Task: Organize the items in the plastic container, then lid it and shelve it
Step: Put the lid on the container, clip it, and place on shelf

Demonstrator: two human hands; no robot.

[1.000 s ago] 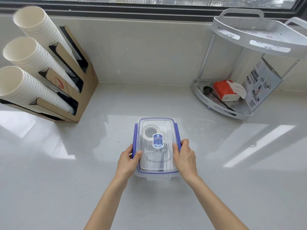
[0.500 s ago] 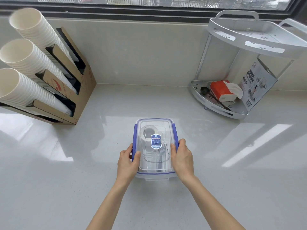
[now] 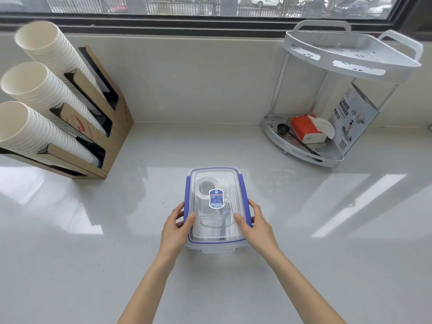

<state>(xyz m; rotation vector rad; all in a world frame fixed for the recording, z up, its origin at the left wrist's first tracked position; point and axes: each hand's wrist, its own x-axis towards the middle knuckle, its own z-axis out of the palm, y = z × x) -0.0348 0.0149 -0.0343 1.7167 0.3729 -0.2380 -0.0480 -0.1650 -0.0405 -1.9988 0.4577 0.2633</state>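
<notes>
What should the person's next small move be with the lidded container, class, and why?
Probably lift the plastic container toward the corner shelf. The lid is already on, items show inside, and the left hand and right hand grip its two long sides while it sits on the counter.

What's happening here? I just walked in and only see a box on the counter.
A person grips a clear plastic container with both hands, left hand and right hand on its long sides. The lid is already on, with items visible inside. It sits on the white counter. The corner shelf rack stands at the back right, so shelving is not yet done.
</notes>
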